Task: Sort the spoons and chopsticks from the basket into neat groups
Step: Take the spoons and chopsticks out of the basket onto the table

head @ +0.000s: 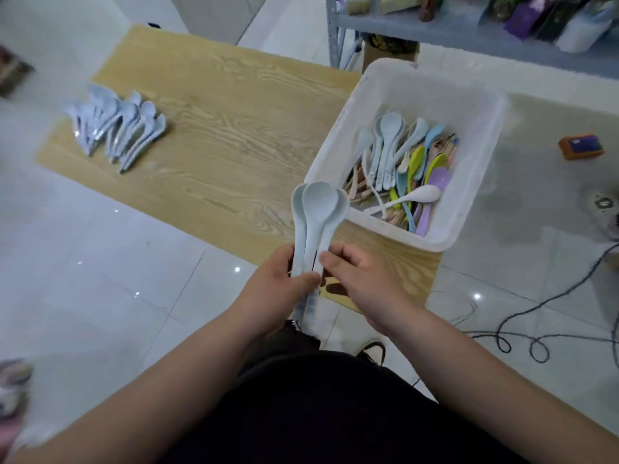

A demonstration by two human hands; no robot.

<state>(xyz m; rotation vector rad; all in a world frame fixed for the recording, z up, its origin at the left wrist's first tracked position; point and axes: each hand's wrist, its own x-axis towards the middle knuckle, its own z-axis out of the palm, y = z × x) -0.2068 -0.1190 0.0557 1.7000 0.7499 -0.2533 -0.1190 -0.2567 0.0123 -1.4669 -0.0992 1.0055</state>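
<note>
1. The white basket (335, 145) stands on the right end of the wooden worktop (217, 145).
2. Just in front of the basket's near-left corner, a bundle of pale blue spoons (318, 202) is held upright. Their bowls are nested and face the camera, overlapping the corner's rim.
3. The left hand (274, 289) is below that corner. Its grip is wrapped round the bundle's handles, with the fingers curled behind and the thumb laid across the front.
4. The right hand (361, 283) is beside the left, also below the basket. Its digits are bent and one tip touches the handles; I cannot tell whether this grip pinches them or only rests there.
5. Inside the basket, more pale blue spoons (388, 142) lie toward the far-left side.
6. Coloured spoons (418, 162) in green, blue and purple lie to their right, and one white spoon (422, 194) lies across the heap near the front.
7. Wooden chopsticks (360, 189) lie under the spoons in the basket.
8. Well to the left of the basket, a sorted pile of pale spoons (117, 125) lies on the far-left part of the worktop.
9. On the floor to the right of the basket sits an orange block (581, 147), with a black cable (536, 306) nearer the camera.
</note>
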